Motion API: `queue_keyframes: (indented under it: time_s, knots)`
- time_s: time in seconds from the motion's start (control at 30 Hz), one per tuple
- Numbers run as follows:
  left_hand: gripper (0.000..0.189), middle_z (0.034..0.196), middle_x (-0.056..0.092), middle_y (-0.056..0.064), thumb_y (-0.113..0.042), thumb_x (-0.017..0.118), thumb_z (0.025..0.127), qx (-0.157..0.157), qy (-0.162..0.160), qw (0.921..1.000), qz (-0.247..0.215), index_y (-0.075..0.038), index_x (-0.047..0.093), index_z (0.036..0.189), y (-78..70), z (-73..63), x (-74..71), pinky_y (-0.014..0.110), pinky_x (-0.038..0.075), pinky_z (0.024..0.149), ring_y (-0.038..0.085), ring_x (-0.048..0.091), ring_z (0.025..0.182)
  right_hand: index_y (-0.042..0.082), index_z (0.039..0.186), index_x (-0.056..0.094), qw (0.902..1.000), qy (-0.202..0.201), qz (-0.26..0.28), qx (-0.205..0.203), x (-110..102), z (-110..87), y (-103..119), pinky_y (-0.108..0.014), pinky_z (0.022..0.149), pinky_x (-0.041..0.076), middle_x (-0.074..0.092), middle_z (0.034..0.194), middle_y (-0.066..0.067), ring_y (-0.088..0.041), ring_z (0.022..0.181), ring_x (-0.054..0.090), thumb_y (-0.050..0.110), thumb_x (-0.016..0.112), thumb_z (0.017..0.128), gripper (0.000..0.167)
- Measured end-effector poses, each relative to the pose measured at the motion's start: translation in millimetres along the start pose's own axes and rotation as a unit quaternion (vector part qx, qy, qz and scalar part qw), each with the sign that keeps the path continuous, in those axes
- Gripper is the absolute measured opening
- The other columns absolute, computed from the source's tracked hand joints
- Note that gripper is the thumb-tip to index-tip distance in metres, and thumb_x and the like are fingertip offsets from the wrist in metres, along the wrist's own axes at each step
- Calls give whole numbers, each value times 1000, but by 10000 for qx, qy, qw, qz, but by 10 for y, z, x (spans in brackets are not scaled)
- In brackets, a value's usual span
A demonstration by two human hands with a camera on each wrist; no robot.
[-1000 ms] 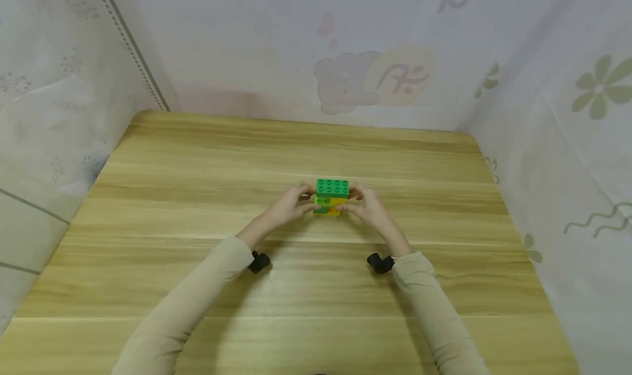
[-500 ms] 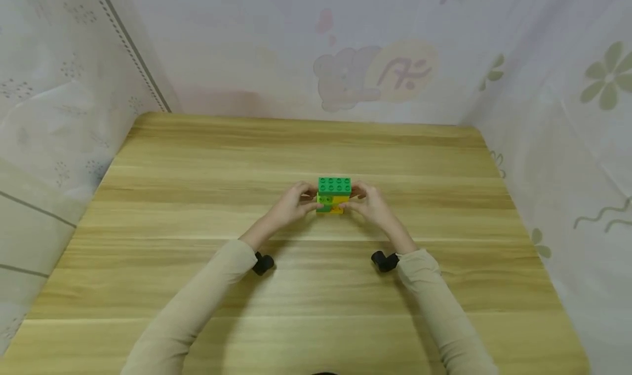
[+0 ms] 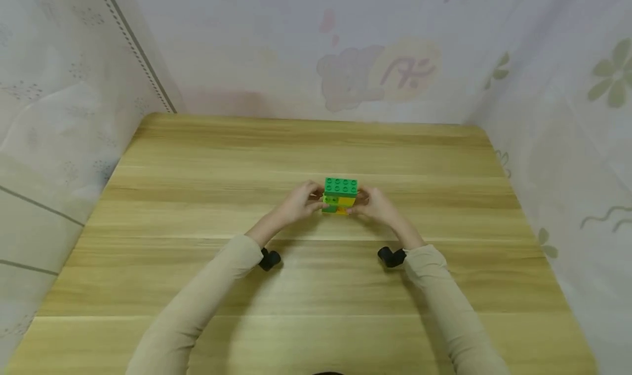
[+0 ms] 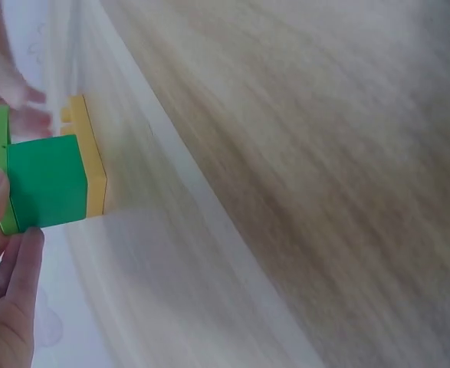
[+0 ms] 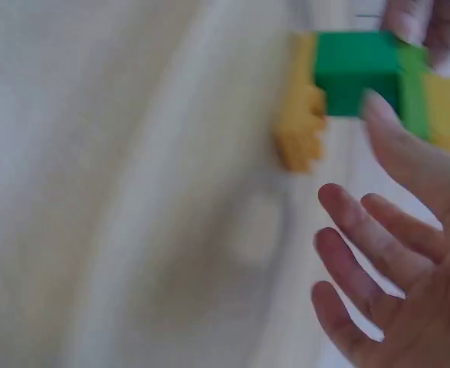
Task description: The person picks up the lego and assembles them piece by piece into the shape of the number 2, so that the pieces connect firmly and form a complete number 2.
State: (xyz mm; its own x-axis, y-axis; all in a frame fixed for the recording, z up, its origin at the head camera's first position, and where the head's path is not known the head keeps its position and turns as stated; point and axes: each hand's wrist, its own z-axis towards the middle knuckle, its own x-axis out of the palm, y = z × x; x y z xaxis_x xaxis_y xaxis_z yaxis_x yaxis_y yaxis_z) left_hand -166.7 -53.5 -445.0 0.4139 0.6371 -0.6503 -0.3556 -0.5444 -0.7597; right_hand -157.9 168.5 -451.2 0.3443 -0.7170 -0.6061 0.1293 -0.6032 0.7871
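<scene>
A small stack of toy building bricks [image 3: 340,186] sits between both hands, low at the table. On top is a green studded brick; yellow, lime and darker green bricks lie beneath, with a yellow-orange brick [image 4: 94,165] at the bottom. My left hand [image 3: 298,202] pinches the stack's left side, its thumb on the lime brick and fingertips against the green one in the left wrist view. At the right side is my right hand [image 3: 379,206]. Its thumb overlaps the green brick [image 5: 355,69] in the right wrist view, while its other fingers spread away from the bricks.
The wood-grain table [image 3: 306,287] extends all around, with patterned curtains [image 3: 266,51] behind and at both sides. A black fitting [image 3: 270,259] shows at the left wrist and another black fitting [image 3: 391,257] at the right wrist.
The whole head view has shifted slightly, so table, hands and bricks appear farther right. The right hand's fingers look a little looser around the stack; the stack itself looks the same.
</scene>
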Motion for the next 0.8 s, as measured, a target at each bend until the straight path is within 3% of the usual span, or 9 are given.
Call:
queue_keyframes:
  time_s: [0.07,0.17,0.27,0.63,0.8]
  knots:
    - [36,112,54,18,-14,63,86,-49,38,10000,-31,5,54,115,-8,13,-2,31,47,92,28,56,107,1,118,53,9998,213,-9,41,-93,5,63,-48,95,42,61,114,-18,-33,108,56,12,73,76,48]
    - [37,114,52,19,-12,63,85,-155,64,9997,-165,5,53,116,-16,18,-12,31,46,93,29,55,108,3,116,54,9990,403,-152,-81,-175,14,142,-47,98,40,60,115,-16,-32,110,54,18,72,78,44]
    - [37,114,52,19,-11,63,85,-187,30,9995,-260,6,53,117,-22,28,-23,32,46,94,29,54,109,4,112,58,9988,374,-270,-166,-208,28,177,-47,97,41,62,112,-14,-32,109,55,20,68,81,36]
    - [43,115,54,20,-14,62,86,-470,-13,9971,-599,7,51,122,-16,100,-37,34,45,95,29,54,109,5,116,58,9991,327,-50,-250,-230,102,150,-44,95,43,63,112,-14,-28,106,58,18,65,85,35]
    - [44,116,54,20,-15,61,88,-569,-62,9963,-647,7,49,124,4,142,-31,34,46,94,29,54,109,5,117,57,9993,345,-135,-67,-249,162,145,-44,96,43,61,116,-14,-29,109,57,20,62,87,34]
